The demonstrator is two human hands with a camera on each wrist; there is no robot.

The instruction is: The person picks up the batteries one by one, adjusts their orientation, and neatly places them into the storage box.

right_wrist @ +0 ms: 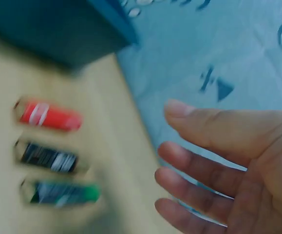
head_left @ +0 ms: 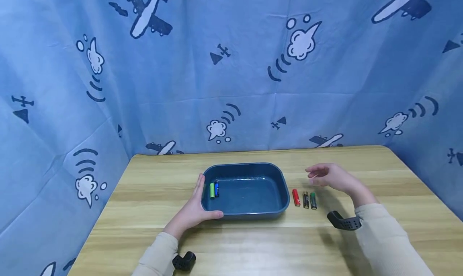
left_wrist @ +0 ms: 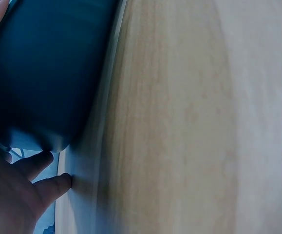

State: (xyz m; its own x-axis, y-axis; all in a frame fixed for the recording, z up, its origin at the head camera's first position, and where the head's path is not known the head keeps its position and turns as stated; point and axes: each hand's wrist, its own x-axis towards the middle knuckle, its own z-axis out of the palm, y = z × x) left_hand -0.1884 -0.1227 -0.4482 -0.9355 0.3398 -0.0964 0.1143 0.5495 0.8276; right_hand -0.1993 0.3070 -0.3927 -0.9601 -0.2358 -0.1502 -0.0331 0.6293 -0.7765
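A dark blue rectangular bin point(head_left: 246, 215) stands on the table. Inside it, at the left end, a green battery point(head_left: 212, 190) and a blue battery point(head_left: 217, 189) lie side by side. My left hand point(head_left: 195, 209) rests against the bin's left end, thumb at the front rim and fingers along the side. To the right of the bin lie a red battery point(head_left: 296, 197), a black battery point(head_left: 306, 200) and a dark battery with a green end point(head_left: 313, 201). Above and behind these three, my right hand point(head_left: 334, 177) hovers with loosely bent fingers and holds nothing.
The wooden table point(head_left: 253, 248) extends around the bin on all sides. A blue curtain point(head_left: 246, 119) printed with planes hangs behind its back edge and along both sides. Each wrist carries a black strap mount, one on the right sleeve point(head_left: 383, 231).
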